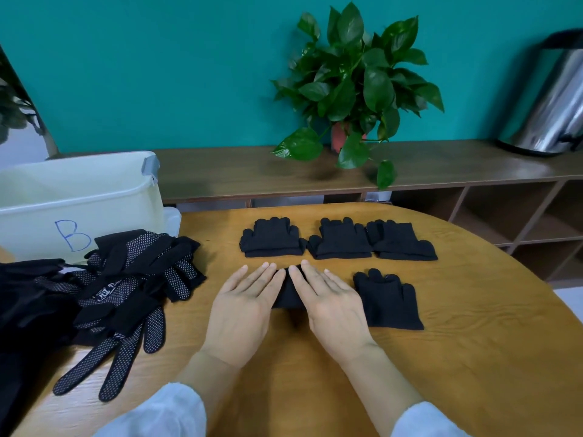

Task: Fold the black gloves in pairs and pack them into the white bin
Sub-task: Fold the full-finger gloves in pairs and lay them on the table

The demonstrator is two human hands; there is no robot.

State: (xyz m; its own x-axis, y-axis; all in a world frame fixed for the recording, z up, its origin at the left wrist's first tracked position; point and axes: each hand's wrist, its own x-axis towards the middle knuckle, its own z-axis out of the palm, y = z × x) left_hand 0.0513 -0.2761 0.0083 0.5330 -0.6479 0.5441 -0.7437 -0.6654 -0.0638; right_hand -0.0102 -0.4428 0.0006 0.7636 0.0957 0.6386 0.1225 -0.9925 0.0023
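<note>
Step in hand: flattening a folded glove pair on the worktop. Left hand and right hand lie on it, fingers straight, pressing, no grip closed on anything. Four folded pairs done: three in a row beyond, one just right. Loose gloves piled left, in front of the white bin. Next, probably: take two more from the pile; nothing visibly binned yet.

teal wall | wooden shelf unit | potted plant
</note>
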